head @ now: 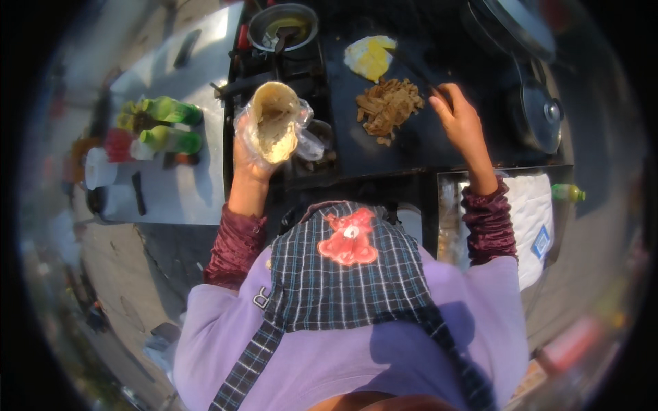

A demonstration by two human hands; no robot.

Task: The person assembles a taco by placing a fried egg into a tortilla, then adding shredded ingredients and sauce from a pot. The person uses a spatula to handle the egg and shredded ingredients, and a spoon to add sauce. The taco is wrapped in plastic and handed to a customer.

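My left hand (247, 149) holds an opened flatbread pocket (277, 128) wrapped in a clear plastic bag (310, 144). Its pale, hollow inside faces up towards me. With my right hand (457, 115) I grip the handle of a dark, long utensil (414, 69), probably a spatula. Its far end meets the right side of a fried egg (369, 57) on the black griddle (380, 159). A heap of brown sliced meat or similar filling (389, 105) lies just nearer to me than the egg, left of my right hand.
A metal bowl with a dark-handled utensil (284, 26) stands at the back. Lidded pot (540, 110) is at right, beside a white quilted cloth (532, 216). Green-labelled bottles (172, 110) and a white paper roll (100, 168) stand on the steel table (205, 61).
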